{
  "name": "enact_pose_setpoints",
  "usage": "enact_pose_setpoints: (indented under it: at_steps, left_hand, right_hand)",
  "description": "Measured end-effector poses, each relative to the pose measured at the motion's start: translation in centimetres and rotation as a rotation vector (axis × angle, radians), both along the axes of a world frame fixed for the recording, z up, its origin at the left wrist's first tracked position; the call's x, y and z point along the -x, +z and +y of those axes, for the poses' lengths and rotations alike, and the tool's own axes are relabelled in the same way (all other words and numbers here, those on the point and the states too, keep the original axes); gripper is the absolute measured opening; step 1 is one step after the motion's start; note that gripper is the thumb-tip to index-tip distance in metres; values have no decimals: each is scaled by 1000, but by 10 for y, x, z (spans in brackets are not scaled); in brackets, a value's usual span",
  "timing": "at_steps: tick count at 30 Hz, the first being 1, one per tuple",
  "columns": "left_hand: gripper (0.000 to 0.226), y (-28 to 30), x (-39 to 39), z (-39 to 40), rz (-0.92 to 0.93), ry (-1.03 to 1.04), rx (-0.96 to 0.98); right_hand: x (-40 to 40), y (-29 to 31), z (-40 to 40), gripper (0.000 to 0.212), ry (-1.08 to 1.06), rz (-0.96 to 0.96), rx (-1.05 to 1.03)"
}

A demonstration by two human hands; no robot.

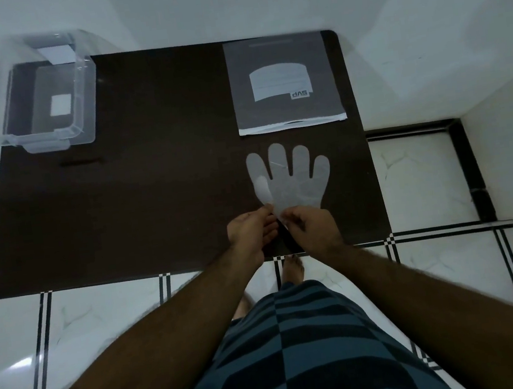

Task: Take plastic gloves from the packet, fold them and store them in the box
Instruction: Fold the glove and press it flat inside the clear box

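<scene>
A thin, translucent plastic glove point(290, 180) is laid flat on the dark, matte brown surface point(151, 191), its four rounded fingers spread and pointed away from the person, while a paler lobe, apparently the thumb folded over, is seen along its left edge. The cuff end of the glove is pinched from both sides: the left hand point(251, 232) is closed on the cuff's left corner with thumb and fingertips drawn together, and the right hand point(312, 224) is closed on the cuff's right part in the same manner, the two hands being set just beside each other at the near edge of the surface. How much of the cuff is gathered between them cannot be told, since it is hidden by the fingers. Just beyond the glove's fingertips, a flat rectangular packet point(285, 84) of frosted, slightly glossy plastic is laid, bearing a pale arched label and a small printed logo, with its opening slit turned toward the glove. Well to the left of the glove, at the far left corner of the surface, a clear rigid plastic box point(43, 97) with rounded corners is placed; its lid is stood open behind it, and a small white square is seen through its base. Beneath the surface, glossy white floor tiles point(103, 326) with black striped borders are shown.
</scene>
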State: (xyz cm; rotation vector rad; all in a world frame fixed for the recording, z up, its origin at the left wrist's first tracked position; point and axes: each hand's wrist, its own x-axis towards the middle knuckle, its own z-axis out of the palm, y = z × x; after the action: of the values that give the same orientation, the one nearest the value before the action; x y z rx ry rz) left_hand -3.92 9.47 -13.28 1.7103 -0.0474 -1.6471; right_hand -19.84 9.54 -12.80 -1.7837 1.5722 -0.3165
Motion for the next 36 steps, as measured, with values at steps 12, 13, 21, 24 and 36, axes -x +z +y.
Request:
enact_pose_setpoints:
  at_steps: [12, 13, 21, 24, 36]
  left_hand:
    - [32, 0, 4, -7, -286, -147, 91]
    - [27, -2, 5, -7, -308, -159, 90]
    - [6, -16, 0, 1, -201, -70, 12]
    - [10, -18, -2, 4, -132, -1, 4]
    - [16, -21, -10, 13, -105, 114, 8]
  right_hand:
    - [4, 3, -6, 20, -19, -30, -33]
    - [4, 2, -7, 20, -13, -36, -33]
    - [8, -4, -8, 21, 14, -60, -94]
    - [9, -6, -7, 20, -9, -99, -119]
    - [15, -9, -13, 10, -231, -277, -274]
